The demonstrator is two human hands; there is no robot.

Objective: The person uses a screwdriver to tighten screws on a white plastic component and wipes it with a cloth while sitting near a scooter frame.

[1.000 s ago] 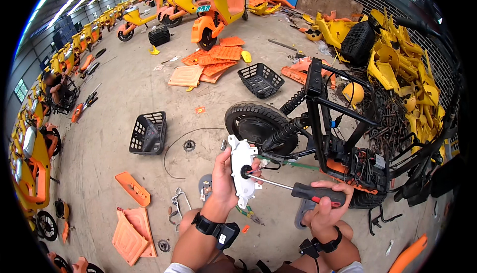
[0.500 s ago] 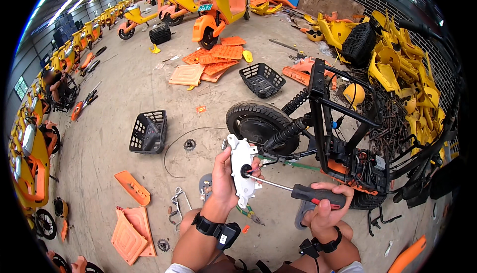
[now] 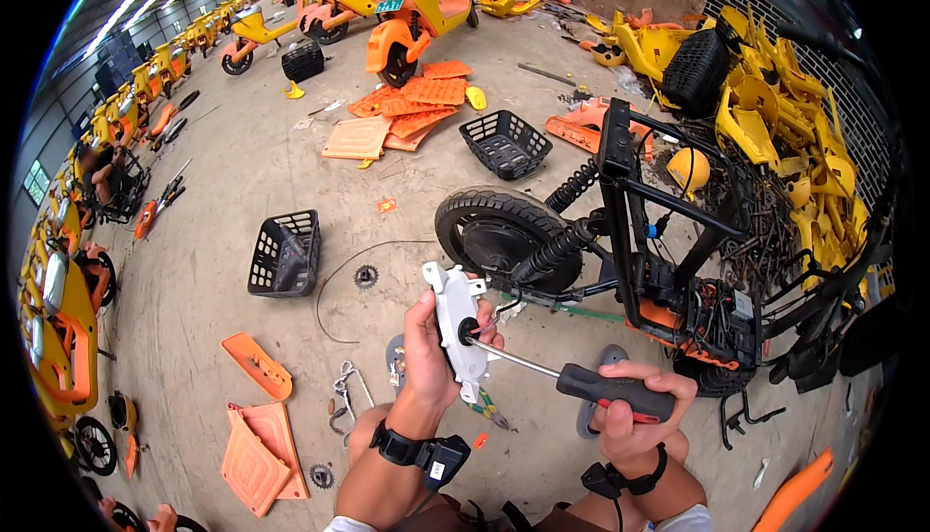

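A white plastic housing, long and rounded with small mounting tabs, is gripped by my left hand, thumb on its near side and fingers behind. A round black fitting with thin wires sits in its middle. My right hand is closed around the black and red handle of a screwdriver. The metal shaft runs left, and its tip meets the black fitting; whether it sits in a screw cannot be made out. Below the housing, pliers with green and yellow handles lie on the floor.
A stripped scooter frame with its rear wheel stands just ahead to the right. Black baskets, orange panels and a sprocket lie on the floor. Yellow parts are heaped at right. Another person sits far left.
Both hands, the housing and the screwdriver have shifted slightly left in the picture, and the housing is tilted a little more. The screwdriver tip stays at the black fitting.
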